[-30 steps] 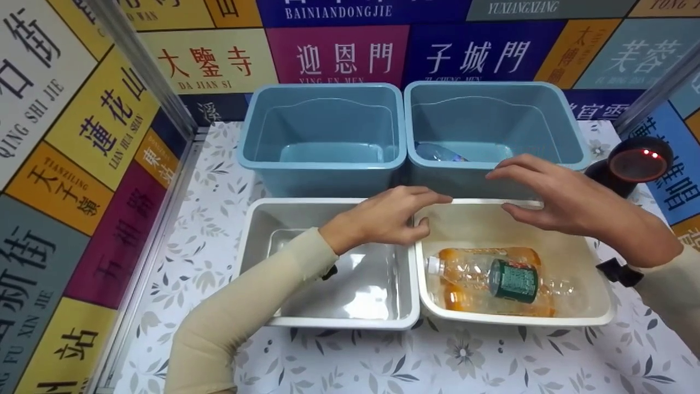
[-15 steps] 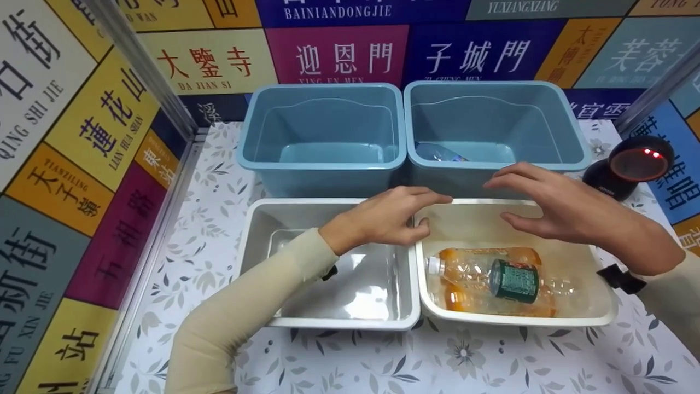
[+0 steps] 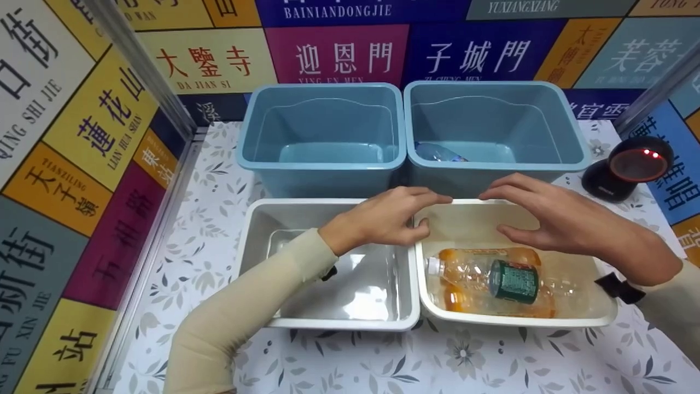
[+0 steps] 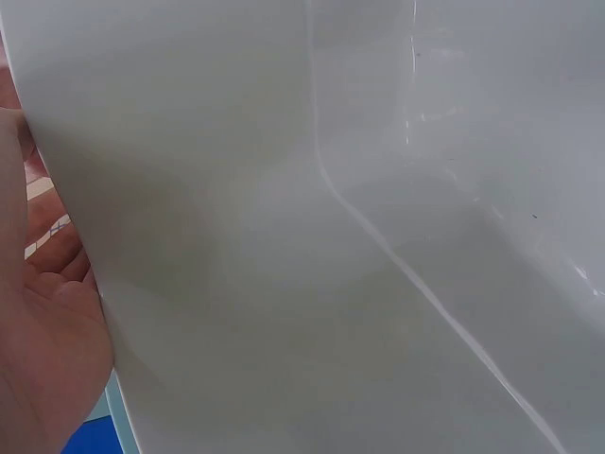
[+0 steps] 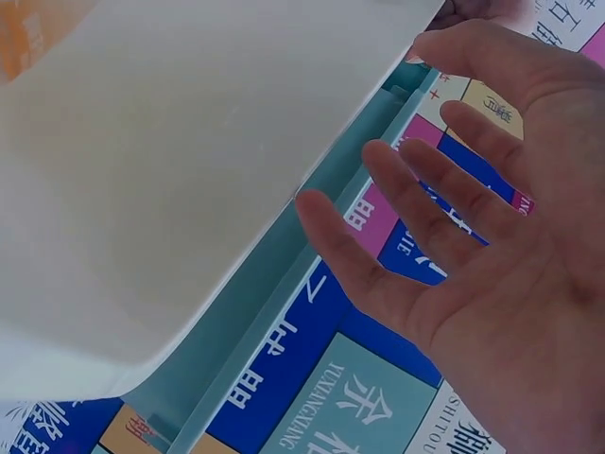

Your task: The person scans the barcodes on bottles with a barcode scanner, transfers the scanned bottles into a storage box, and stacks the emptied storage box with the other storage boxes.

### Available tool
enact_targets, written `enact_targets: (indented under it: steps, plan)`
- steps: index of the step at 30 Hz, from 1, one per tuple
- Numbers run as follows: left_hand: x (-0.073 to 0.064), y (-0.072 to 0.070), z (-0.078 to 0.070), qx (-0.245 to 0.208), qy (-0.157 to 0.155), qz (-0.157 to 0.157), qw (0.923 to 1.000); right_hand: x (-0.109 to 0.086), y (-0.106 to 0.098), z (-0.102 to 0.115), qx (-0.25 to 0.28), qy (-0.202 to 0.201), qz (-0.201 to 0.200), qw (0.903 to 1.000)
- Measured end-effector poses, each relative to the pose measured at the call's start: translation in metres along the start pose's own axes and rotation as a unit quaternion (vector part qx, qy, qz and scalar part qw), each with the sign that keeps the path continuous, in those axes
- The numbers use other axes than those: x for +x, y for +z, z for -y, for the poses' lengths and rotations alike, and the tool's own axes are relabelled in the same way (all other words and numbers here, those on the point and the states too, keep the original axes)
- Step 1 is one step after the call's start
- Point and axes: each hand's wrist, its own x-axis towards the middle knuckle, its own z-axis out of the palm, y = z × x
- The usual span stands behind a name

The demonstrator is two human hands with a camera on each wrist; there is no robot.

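Note:
My left hand (image 3: 383,216) is over the adjoining rims of two front tubs, fingers loosely bent and nothing held. Above the back part of the right cream tub (image 3: 519,319), my right hand (image 3: 569,216) hovers with spread, slightly bent fingers; the right wrist view shows its palm (image 5: 529,312) bare. Inside that tub lie a clear plastic bottle with a green label (image 3: 514,280) and orange-labelled plastic bottles (image 3: 454,298) partly beneath it. Under my left forearm stands the left white tub (image 3: 328,323), whose inner wall (image 4: 208,236) fills the left wrist view.
Two blue bins stand behind the tubs, a left one (image 3: 322,164) and a right one (image 3: 497,164). A clear bottle (image 3: 437,152) lies in the right bin. At the right stands a black device with red lights (image 3: 629,167). Printed panels (image 3: 339,54) enclose the flower-patterned table (image 3: 465,355).
My right hand has come slightly lower and a little left in the head view, nearer the cream tub. My left hand, the bottles and the containers have stayed in place.

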Motion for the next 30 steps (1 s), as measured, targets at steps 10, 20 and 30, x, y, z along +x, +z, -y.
enact_targets:
  steps: [10, 20, 30]
  plan:
    - [-0.001, 0.0, -0.001, 0.005, 0.01, -0.007, 0.9999, -0.004, 0.005, 0.006, -0.001, -0.012, -0.001, 0.9999]
    - [0.0, 0.0, 0.0, 0.006, 0.009, -0.008, 0.9999, -0.009, 0.009, 0.009, 0.026, 0.011, 0.052, 0.9982]
    - [0.0, 0.001, 0.0, 0.006, 0.011, -0.011, 0.9999, -0.009, 0.015, 0.012, 0.048, 0.011, 0.069, 0.9964]
